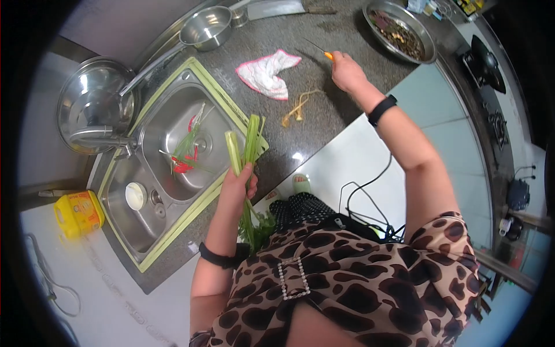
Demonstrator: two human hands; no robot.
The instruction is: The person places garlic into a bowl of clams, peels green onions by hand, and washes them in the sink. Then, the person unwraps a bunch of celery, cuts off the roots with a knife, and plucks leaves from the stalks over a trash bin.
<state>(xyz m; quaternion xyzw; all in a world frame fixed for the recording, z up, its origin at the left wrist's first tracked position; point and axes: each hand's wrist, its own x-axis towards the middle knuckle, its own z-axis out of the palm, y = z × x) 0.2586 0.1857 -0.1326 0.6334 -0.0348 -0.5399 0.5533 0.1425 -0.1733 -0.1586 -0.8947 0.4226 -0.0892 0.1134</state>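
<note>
My left hand is closed round a bunch of celery, held near the sink's front right corner. The pale cut ends point up and away, and the leaves hang down by my body. Over the counter, my right hand grips a small knife by its orange handle, its thin blade pointing to the far left. Yellowish root trimmings lie on the counter between my hands. Beside them is a crumpled white cloth with a pink edge. Red chillies and thin green stalks lie in the sink.
The double sink has a faucet on its left. A large steel bowl, a saucepan and a cleaver are along the back. A steel basin holds dark food. A yellow jug stands left.
</note>
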